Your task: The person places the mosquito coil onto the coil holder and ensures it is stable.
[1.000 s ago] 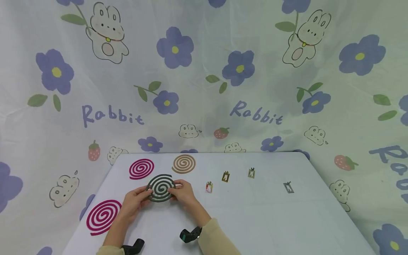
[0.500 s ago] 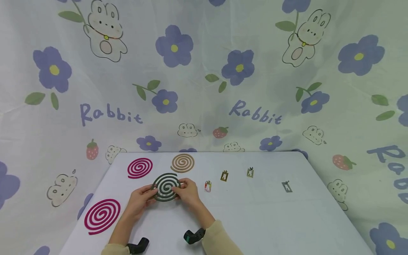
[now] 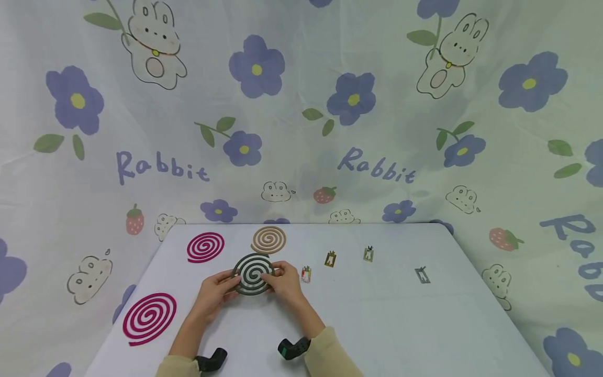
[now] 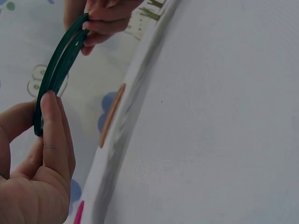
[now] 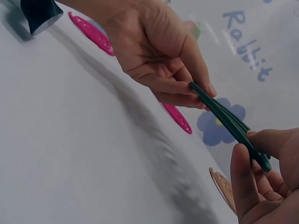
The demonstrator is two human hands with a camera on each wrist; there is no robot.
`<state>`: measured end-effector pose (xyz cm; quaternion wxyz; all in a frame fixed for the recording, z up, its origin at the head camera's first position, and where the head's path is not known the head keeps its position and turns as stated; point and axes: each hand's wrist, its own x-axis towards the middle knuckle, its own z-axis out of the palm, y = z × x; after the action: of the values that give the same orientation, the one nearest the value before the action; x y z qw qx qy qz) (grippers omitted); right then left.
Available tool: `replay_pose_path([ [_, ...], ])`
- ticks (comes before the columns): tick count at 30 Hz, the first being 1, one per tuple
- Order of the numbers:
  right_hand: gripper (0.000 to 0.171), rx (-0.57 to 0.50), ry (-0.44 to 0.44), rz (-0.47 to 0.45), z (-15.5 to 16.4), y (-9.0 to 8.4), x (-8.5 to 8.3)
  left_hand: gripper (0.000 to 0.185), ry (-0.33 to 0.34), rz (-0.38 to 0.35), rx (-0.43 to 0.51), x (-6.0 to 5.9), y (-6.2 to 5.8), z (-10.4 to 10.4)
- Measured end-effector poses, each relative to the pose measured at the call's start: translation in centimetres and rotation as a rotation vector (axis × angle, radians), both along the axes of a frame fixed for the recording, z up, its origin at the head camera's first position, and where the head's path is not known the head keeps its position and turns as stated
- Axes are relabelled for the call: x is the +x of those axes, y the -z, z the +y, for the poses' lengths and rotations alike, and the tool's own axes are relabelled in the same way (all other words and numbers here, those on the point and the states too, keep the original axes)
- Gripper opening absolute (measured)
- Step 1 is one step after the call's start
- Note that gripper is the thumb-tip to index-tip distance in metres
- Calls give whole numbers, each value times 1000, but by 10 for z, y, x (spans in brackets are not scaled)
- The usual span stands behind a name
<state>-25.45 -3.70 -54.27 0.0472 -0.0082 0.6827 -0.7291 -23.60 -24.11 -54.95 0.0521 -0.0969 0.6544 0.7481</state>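
Observation:
A dark green mosquito coil [image 3: 254, 274] is held up over the white table by both hands, its flat face turned towards the head camera. My left hand [image 3: 212, 296] pinches its left rim, thumb on the near face and fingers behind. On the opposite rim my right hand [image 3: 286, 283] pinches it the same way. Seen edge-on in the left wrist view, the coil [image 4: 59, 70] shows separate green strands, slightly spread. In the right wrist view the coil [image 5: 226, 122] slants between both hands, apart from the tabletop.
Two magenta coils [image 3: 205, 246] lie at the left, one far and one near. A tan coil [image 3: 268, 240] lies behind the held one. Several small rectangular metal pieces with cut-outs [image 3: 331, 259] lie to the right. A patterned curtain [image 3: 301, 157] hangs behind the table [image 3: 400, 330].
Both hands have shifted to the right, carrying the green mosquito coil along. Their grip on its rim looks the same. The head view has turned very slightly.

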Motion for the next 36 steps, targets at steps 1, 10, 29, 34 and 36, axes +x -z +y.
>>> replay_pose_path([
  [1,34,-7,4,2,1,0,0,45,3,-1,-3,-1,0,2],
  [10,35,-52,25,20,13,-2,-3,43,31,15,7,-7,-2,14],
  [29,33,1,87,-9,39,-3,-5,42,62,3,27,-22,0,41],
  [34,33,2,97,-22,45,0,-5,42,63,8,55,-23,-1,47],
  [36,34,-7,104,-27,48,0,-6,42,69,13,52,-24,-1,51],
])
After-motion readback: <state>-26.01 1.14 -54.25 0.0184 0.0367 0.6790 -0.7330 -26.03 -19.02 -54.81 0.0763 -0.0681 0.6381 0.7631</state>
